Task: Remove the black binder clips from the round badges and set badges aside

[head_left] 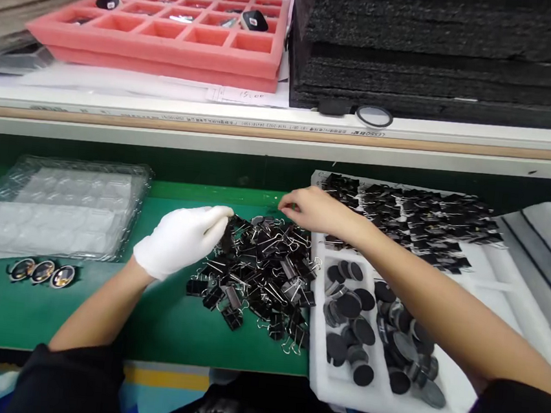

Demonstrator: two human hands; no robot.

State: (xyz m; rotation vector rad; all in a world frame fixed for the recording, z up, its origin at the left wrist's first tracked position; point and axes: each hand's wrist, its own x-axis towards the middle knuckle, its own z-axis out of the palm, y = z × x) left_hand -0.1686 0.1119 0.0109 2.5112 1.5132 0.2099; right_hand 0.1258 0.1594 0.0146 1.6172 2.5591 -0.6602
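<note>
binder clips (264, 267): heaped on desk (170, 336), bodyward of both hands' fingers | left hand (182, 240): nearer, at far-left edge, fingers together, grip unclear | right hand (307, 207): far edge, fingers narrow, hold unclear

Black binder clips (266, 267) (silver-handled), jumbled heap on green tabletop (171, 329).

You can see a pink foam tray (163, 54). Right of the tray is a big black pile (446, 54); white paper (136, 83) pokes out under the tray.
</note>
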